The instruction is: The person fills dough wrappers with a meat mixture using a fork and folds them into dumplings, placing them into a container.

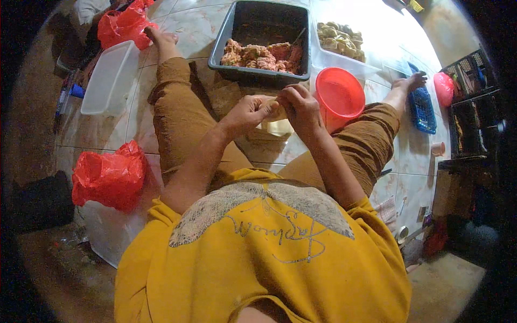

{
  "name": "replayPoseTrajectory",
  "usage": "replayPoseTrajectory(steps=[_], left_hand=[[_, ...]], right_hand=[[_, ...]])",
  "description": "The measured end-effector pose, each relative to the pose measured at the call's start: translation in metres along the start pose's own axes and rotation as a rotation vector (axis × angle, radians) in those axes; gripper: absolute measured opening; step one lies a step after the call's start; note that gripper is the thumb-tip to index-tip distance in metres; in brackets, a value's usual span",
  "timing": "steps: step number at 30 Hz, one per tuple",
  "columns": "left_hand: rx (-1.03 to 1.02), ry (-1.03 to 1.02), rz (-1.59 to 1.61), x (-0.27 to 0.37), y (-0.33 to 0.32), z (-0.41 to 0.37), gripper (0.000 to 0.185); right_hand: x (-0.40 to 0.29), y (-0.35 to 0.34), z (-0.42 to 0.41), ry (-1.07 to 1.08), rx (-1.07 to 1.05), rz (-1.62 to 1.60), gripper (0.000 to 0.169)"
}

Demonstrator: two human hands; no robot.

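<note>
A thin, pale dough wrapper [276, 116] is pinched between my two hands over the tiled floor between my legs. My left hand [251, 111] holds its left side with thumb and fingers. The fingers of my right hand [301, 105] press on its upper right edge and hide part of it. Whether filling is inside cannot be made out. Just below the hands lies a pale yellow stack of wrappers [280, 128]. Beyond them stands a grey plastic basin [261, 75] with a mound of pinkish minced filling [258, 56] at its near side.
Right of the basin, a clear plastic tray [343, 66] holds many folded dumplings [340, 40]. A red plastic tub [340, 95] stands by my right knee. Leftward are a translucent box [109, 80] and a red plastic bag [111, 175]. Another person [85, 14] sits at the upper left.
</note>
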State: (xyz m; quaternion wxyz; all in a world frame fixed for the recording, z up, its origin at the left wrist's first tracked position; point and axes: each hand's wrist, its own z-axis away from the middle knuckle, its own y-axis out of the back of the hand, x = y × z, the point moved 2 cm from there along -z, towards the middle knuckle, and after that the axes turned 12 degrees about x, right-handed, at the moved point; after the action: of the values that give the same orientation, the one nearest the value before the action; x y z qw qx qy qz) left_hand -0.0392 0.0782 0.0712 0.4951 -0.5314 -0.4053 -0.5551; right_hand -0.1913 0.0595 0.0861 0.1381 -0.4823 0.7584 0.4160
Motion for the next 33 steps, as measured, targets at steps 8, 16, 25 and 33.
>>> replayPoseTrajectory(steps=[8,16,25,33], left_hand=[[0.142,-0.283,-0.514,-0.013,0.000,0.000,0.014],[0.164,-0.004,0.034,-0.055,0.016,-0.010,0.011],[0.197,0.020,0.174,-0.041,0.010,-0.008,0.014],[0.270,0.111,0.371,-0.054,0.028,-0.019,0.019]], right_hand=[[0.017,-0.020,0.018,-0.052,-0.148,0.010,0.005],[0.023,-0.013,0.007,-0.180,-0.098,-0.013,0.014],[0.018,-0.022,-0.001,0.166,-0.140,0.212,0.016],[0.031,-0.029,-0.011,0.160,-0.151,0.322,0.011]])
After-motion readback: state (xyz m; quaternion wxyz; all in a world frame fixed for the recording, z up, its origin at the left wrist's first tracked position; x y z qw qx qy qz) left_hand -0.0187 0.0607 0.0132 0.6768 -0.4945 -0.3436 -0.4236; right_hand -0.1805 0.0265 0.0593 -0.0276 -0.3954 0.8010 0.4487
